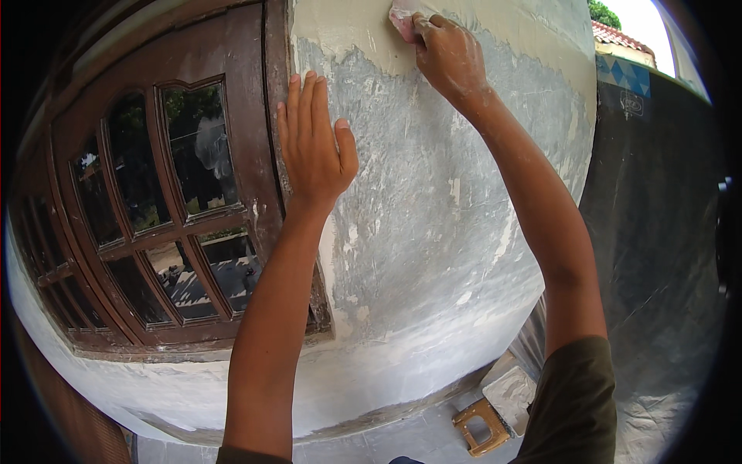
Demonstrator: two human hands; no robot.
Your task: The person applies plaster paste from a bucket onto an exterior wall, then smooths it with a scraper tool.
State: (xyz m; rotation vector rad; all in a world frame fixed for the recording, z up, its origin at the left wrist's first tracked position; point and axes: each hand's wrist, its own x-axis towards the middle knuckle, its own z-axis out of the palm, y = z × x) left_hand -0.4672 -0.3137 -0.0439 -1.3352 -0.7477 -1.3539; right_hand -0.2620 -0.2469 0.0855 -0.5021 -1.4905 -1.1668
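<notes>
My right hand [454, 63], smeared with pale paste, is closed around a small pinkish putty scraper [403, 21] at the top of the wall. Fresh cream putty [352, 29] covers the upper strip of the wall and ends in a ragged lower edge. Below it, the grey wall [417, 185] is rough, with scattered whitish patches. My left hand [315, 151] lies flat with fingers stretched upward, over the border between the wall and the brown wooden window frame [276, 100]. Nothing is in it.
Left of the wall is a brown wooden window [147, 224] with several glass panes. A dark sheet [653, 201] hangs at the right. Down on the tiled floor [371, 447] stand a brown stool [481, 427] and a paste-stained, pale flat object [512, 394] beside it.
</notes>
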